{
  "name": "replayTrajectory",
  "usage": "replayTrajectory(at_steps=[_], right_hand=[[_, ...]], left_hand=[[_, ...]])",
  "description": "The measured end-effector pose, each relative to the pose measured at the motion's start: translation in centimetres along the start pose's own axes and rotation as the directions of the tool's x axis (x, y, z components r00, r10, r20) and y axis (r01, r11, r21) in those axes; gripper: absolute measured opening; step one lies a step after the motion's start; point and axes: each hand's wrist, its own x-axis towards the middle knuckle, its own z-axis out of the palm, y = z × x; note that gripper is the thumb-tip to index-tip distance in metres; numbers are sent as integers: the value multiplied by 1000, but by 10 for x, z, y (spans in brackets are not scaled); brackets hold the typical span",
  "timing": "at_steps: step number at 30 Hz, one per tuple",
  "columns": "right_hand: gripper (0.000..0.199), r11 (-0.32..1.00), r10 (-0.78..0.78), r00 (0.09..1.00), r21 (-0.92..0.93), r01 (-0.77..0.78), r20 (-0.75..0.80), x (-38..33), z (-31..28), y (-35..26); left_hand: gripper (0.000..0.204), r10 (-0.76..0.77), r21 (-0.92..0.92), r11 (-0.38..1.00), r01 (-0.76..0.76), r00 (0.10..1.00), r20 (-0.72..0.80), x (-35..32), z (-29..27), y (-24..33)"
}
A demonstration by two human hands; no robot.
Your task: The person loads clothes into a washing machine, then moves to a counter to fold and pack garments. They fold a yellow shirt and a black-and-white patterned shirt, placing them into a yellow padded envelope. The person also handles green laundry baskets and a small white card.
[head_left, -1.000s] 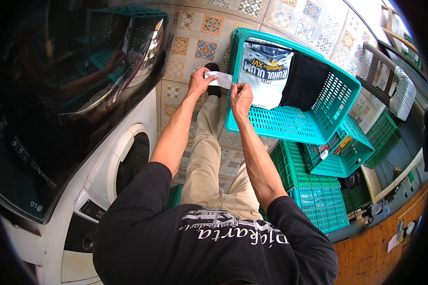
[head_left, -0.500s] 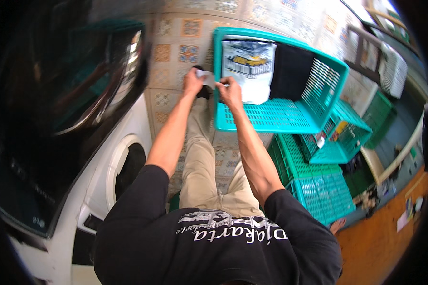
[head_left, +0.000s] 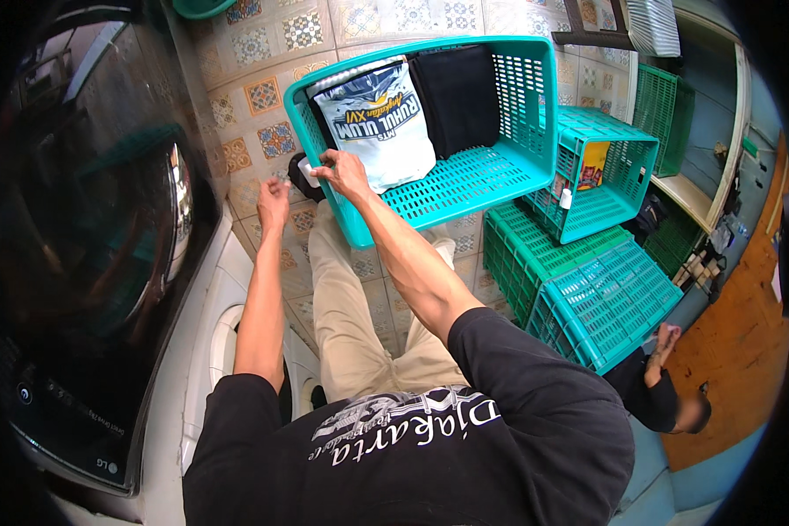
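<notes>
A turquoise plastic laundry basket [head_left: 447, 209] stands tilted in front of me. Inside lie a folded white printed shirt [head_left: 373, 123] and folded black cloth [head_left: 454, 101]. At the basket's near-left rim, my right hand [head_left: 344, 174] has its fingers closed at a small white slip [head_left: 308, 172], partly hidden by the rim. Left of the slip, my left hand [head_left: 273, 206] hangs apart from the basket, fingers loosely curled with a gap and nothing seen in them.
White front-loading machines [head_left: 206, 351] and a large glossy black panel [head_left: 70, 289] flank my left. On the right are a smaller turquoise basket [head_left: 631, 188] and stacked green crates [head_left: 600, 289]. Another person [head_left: 657, 386] is at the lower right. Patterned tiles [head_left: 263, 96] cover the floor.
My left hand has come away from the white slip, moving left and down. The right hand stays by the rim. The view has shifted, and another person now shows at lower right.
</notes>
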Motion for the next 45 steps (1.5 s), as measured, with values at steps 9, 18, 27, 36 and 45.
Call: replayTrajectory(at_steps=[9, 18, 27, 36, 45], right_hand=[[30, 974, 222, 958, -3, -226, -180, -89, -80, 118], [35, 671, 738, 579, 457, -583, -346, -134, -124, 220], [52, 514, 762, 635, 715, -473, -128, -132, -181, 177], [32, 864, 284, 850, 502, -26, -444, -62, -262, 202], [22, 903, -51, 870, 350, 250, -490, -151, -401, 256]], left_hand=[[38, -181, 88, 983, 159, 867, 464, -53, 33, -5], [46, -252, 254, 954, 160, 888, 385, -75, 81, 35], [46, -405, 195, 912, 360, 866, 294, -80, 92, 70], [58, -266, 118, 963, 242, 922, 280, -22, 126, 180], [51, 253, 367, 842, -395, 891, 378, -68, 211, 263]])
